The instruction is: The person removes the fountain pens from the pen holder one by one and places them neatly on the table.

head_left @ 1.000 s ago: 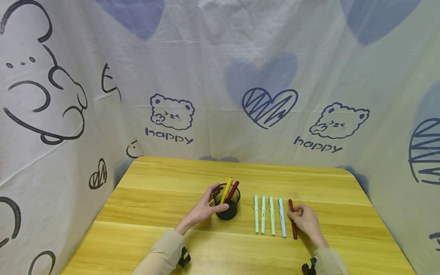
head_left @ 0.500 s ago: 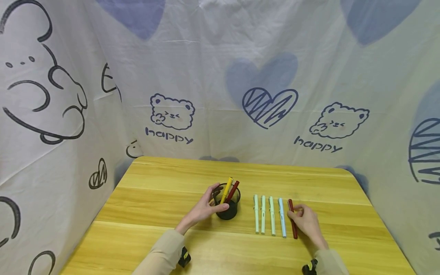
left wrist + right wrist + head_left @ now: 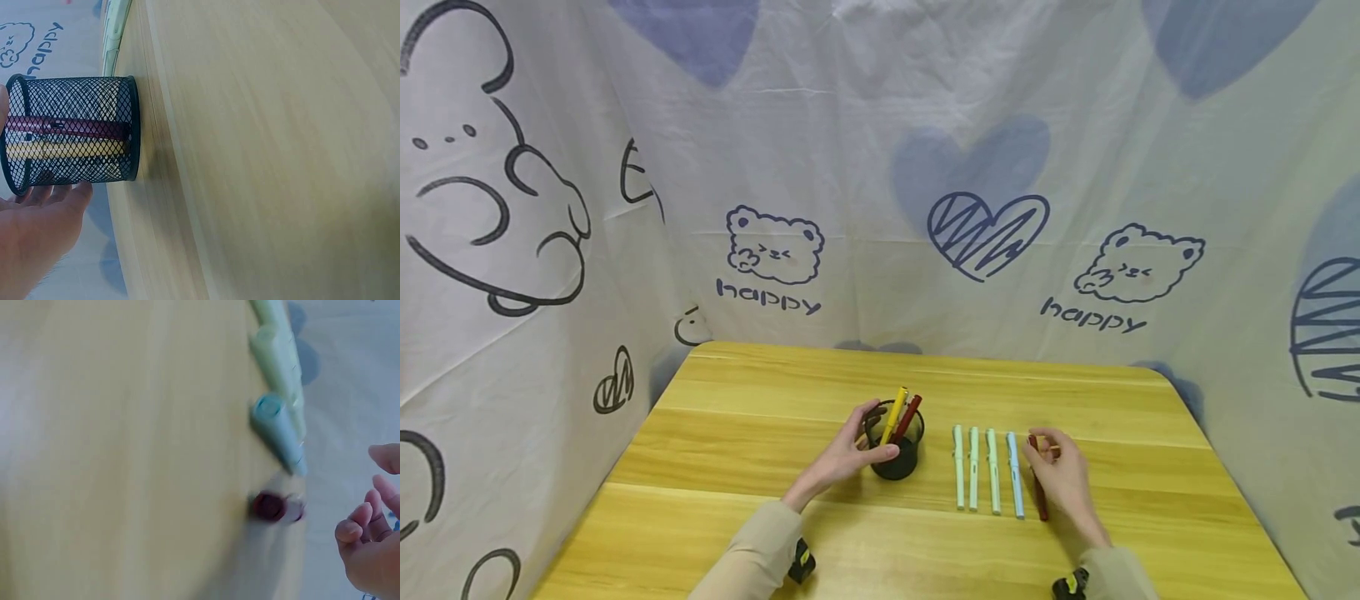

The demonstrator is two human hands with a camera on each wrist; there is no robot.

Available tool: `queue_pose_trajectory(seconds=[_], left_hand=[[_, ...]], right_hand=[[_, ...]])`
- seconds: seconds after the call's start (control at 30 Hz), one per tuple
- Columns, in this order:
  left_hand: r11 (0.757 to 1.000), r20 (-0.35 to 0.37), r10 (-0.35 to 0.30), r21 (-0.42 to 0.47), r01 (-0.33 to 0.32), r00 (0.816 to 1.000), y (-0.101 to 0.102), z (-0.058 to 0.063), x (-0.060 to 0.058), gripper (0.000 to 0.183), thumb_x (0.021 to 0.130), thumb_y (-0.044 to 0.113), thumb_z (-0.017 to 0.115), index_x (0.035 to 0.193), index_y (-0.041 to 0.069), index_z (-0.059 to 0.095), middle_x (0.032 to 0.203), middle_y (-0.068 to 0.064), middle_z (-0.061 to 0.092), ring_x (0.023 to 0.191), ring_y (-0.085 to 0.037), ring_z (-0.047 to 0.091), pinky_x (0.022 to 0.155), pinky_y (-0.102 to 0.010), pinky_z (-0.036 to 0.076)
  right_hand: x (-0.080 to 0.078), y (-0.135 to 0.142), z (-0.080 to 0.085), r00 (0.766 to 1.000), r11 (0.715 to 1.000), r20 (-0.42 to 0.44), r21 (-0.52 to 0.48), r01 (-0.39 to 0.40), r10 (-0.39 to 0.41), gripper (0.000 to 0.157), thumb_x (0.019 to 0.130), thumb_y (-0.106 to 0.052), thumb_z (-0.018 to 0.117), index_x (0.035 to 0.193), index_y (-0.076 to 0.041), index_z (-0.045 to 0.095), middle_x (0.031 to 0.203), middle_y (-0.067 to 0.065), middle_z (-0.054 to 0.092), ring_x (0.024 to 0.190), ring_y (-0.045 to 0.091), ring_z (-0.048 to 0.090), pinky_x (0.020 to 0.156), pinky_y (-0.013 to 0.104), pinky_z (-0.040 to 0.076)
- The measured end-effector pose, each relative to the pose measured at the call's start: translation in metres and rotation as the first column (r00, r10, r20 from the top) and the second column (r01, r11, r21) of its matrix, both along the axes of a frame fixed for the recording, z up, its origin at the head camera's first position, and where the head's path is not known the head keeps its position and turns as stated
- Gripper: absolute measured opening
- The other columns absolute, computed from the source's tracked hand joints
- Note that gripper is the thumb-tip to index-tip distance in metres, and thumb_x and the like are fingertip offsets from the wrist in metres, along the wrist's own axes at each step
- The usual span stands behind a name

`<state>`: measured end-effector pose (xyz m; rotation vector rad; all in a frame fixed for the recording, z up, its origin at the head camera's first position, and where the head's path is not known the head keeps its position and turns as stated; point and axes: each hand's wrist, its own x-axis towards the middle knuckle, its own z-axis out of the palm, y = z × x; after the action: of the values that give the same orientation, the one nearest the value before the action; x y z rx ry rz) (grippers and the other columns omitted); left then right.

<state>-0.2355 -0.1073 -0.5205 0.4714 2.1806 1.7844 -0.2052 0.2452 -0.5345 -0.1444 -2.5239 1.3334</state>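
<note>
My left hand (image 3: 841,457) grips a black mesh pen holder (image 3: 895,465) from its left side, thumb in front. Inside lean a yellow pen (image 3: 893,415) and a dark red pen (image 3: 907,418); both show through the mesh (image 3: 72,103) in the left wrist view. On the table to the right, another dark red pen (image 3: 1042,504) lies at the end of a row. Over its upper part is my right hand (image 3: 1066,473), which hides some of it. In the right wrist view the fingers (image 3: 350,530) are loosely bent and apart from that pen's end (image 3: 270,506).
Left of the dark red pen lie a light blue pen (image 3: 1016,477) and several pale green pens (image 3: 994,475), roughly parallel. They rest on a wooden table (image 3: 760,400). A printed cloth (image 3: 865,275) hangs behind the table and on both sides.
My right hand has come off the dark red pen and shifted slightly up, its fingers loosening. The left hand, the pen holder and the row of pens have stayed put.
</note>
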Motion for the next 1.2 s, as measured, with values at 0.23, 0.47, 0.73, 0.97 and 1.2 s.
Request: queue_pose_trajectory(seconds=[0.23, 0.47, 0.73, 0.97, 1.2], left_hand=[[1.0, -0.002, -0.004, -0.007, 0.004, 1.0, 0.0, 0.001, 0.0, 0.089, 0.093, 0.027, 0.074, 0.161, 0.014, 0.018, 0.166, -0.014, 0.026, 0.155, -0.041, 0.019, 0.126, -0.059, 0.021], [1.0, 0.003, -0.007, -0.004, 0.007, 1.0, -0.001, 0.001, 0.001, 0.09, 0.092, 0.025, 0.075, 0.161, 0.013, 0.018, 0.166, -0.014, 0.026, 0.155, -0.041, 0.018, 0.126, -0.059, 0.021], [1.0, -0.005, -0.009, -0.013, 0.009, 1.0, -0.001, 0.001, 0.0, 0.09, 0.093, 0.029, 0.074, 0.161, 0.013, 0.017, 0.166, -0.014, 0.025, 0.155, -0.041, 0.018, 0.125, -0.06, 0.021], [1.0, -0.001, -0.006, -0.015, 0.006, 1.0, 0.0, 0.002, 0.0, 0.092, 0.092, 0.029, 0.074, 0.161, 0.01, 0.016, 0.166, -0.014, 0.026, 0.155, -0.041, 0.019, 0.125, -0.061, 0.021], [1.0, 0.005, 0.004, -0.022, -0.004, 1.0, 0.001, 0.001, 0.0, 0.091, 0.093, 0.027, 0.074, 0.161, 0.009, 0.016, 0.165, -0.015, 0.026, 0.155, -0.042, 0.021, 0.124, -0.061, 0.023]], right_hand=[[0.002, -0.027, 0.014, 0.983, 0.989, -0.146, -0.077, -0.126, 0.114, 0.027, 0.091, -0.005, 0.072, 0.116, 0.003, 0.066, 0.098, 0.013, 0.058, 0.077, 0.002, 0.049, 0.063, 0.017, 0.043], [-0.003, -0.058, 0.027, 0.953, 0.959, -0.167, -0.088, -0.268, 0.251, 0.032, 0.094, -0.011, 0.071, 0.123, -0.002, 0.065, 0.113, 0.015, 0.063, 0.091, 0.007, 0.056, 0.07, 0.023, 0.05], [-0.018, -0.089, 0.038, 0.923, 0.919, -0.08, -0.097, -0.383, 0.376, 0.043, 0.095, -0.016, 0.07, 0.134, -0.004, 0.059, 0.126, 0.018, 0.061, 0.104, 0.029, 0.06, 0.077, 0.025, 0.052], [-0.031, -0.104, 0.038, 0.899, 0.896, -0.009, -0.084, -0.436, 0.437, 0.053, 0.096, -0.02, 0.069, 0.144, -0.005, 0.051, 0.129, 0.021, 0.058, 0.101, 0.024, 0.062, 0.077, 0.025, 0.052], [-0.043, -0.119, 0.04, 0.883, 0.882, 0.018, -0.07, -0.467, 0.469, 0.053, 0.097, -0.021, 0.068, 0.145, -0.003, 0.051, 0.127, 0.025, 0.057, 0.091, 0.02, 0.062, 0.068, 0.022, 0.05]])
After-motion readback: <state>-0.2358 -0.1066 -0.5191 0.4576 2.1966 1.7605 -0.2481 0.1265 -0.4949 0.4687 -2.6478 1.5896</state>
